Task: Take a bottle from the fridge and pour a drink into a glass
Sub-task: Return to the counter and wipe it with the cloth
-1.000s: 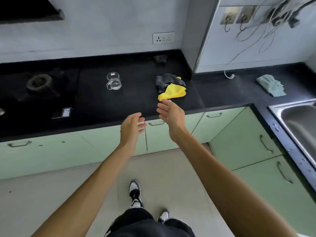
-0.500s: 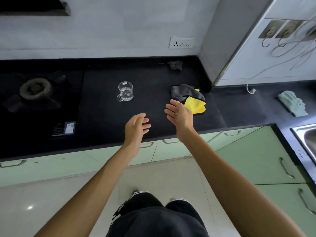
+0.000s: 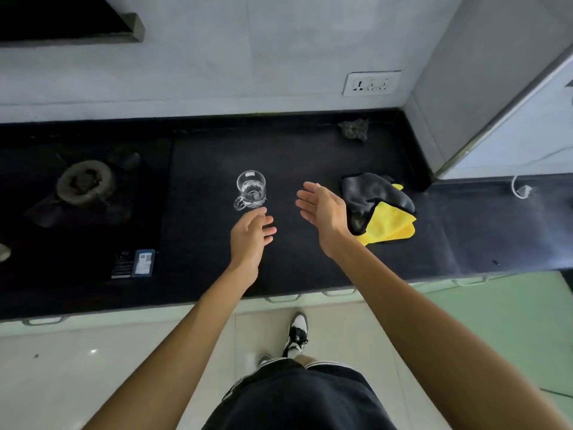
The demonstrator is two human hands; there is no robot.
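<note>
A clear glass mug (image 3: 250, 190) with a handle stands upright on the black counter (image 3: 310, 268). My left hand (image 3: 249, 238) hovers just in front of the mug, fingers loosely apart and holding nothing, close to the handle without touching it. My right hand (image 3: 324, 209) is to the right of the mug, palm open and turned inward, empty. No bottle and no fridge are in view.
A black cloth (image 3: 372, 193) lies on a yellow cloth (image 3: 392, 226) right of my right hand. A gas burner (image 3: 83, 181) sits at the left, a small phone-like device (image 3: 135, 263) near the counter's front edge. Pale green cabinets (image 3: 502, 308) run below.
I have stepped closer to the counter. Both hands have moved forward over the counter, the left one up to just short of the glass mug.
</note>
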